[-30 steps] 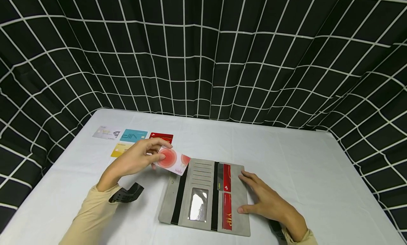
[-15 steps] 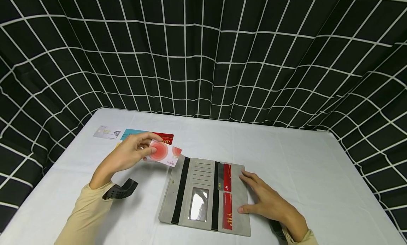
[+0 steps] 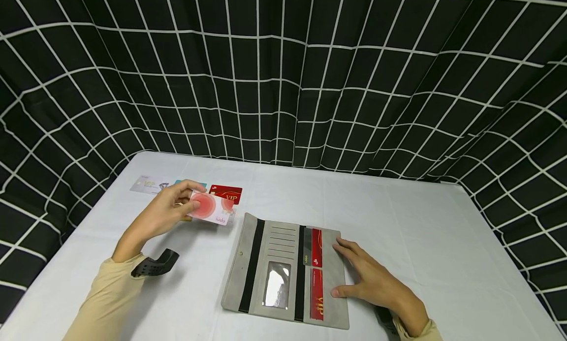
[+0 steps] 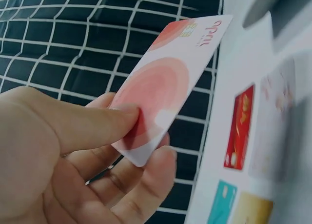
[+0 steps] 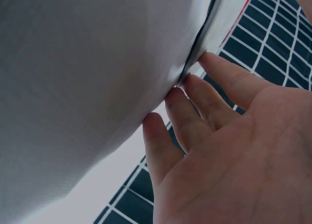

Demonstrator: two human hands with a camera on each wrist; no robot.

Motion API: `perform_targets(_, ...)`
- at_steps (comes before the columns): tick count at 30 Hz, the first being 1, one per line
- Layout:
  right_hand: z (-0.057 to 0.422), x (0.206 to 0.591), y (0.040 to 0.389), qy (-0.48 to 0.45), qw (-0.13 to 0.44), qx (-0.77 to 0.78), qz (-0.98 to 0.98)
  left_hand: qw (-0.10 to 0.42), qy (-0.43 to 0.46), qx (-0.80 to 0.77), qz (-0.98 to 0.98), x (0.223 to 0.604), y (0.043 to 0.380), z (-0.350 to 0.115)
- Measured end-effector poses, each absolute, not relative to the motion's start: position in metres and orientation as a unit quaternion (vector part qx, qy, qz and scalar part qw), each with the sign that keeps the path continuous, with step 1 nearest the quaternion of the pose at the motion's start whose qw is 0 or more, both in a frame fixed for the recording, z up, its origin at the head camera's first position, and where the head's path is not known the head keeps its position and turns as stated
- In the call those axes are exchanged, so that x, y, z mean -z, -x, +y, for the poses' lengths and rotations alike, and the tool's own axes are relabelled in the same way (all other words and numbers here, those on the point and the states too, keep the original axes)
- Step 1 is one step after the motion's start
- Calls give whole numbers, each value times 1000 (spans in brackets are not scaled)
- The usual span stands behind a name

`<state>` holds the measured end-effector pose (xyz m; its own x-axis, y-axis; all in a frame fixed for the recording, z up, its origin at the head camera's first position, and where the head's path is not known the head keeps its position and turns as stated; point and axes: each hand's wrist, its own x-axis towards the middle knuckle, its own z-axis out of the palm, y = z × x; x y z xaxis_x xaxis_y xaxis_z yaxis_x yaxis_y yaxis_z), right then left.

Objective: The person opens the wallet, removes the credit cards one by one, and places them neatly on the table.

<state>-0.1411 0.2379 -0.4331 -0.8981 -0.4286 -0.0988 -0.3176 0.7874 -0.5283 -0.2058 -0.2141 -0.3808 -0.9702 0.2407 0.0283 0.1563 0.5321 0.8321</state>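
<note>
My left hand (image 3: 155, 213) pinches a white bank card (image 3: 208, 208) with pink circles between thumb and fingers, raised over the table left of the wallet. In the left wrist view that card (image 4: 161, 82) tilts upward, the thumb flat on its printed face. An unfolded grey long wallet (image 3: 232, 272) lies in front of me. A grey card (image 3: 307, 250) and a red card (image 3: 316, 247) sit in its upper right slot, a red VIP card (image 3: 316, 294) below. My right hand (image 3: 374, 282) lies with extended fingers at the wallet's right edge.
Behind my left hand lie a silver VIP card (image 3: 148, 183), a teal card (image 3: 190, 182) and a red VIP card (image 3: 227, 193). A gold card (image 4: 252, 209) and a pale patterned card (image 4: 275, 116) show in the left wrist view. A black gridded curtain (image 3: 283, 85) surrounds the white table.
My left hand, still pinching the pink-circled card, has moved left and slightly back, away from the wallet's left flap. The right hand and the wallet stay where they were.
</note>
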Motion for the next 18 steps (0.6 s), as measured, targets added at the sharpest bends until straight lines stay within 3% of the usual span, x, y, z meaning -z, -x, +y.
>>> perform_targets(18, 238, 433, 141, 197, 110, 261, 939, -35, -100, -403, 909, 394, 205, -259)
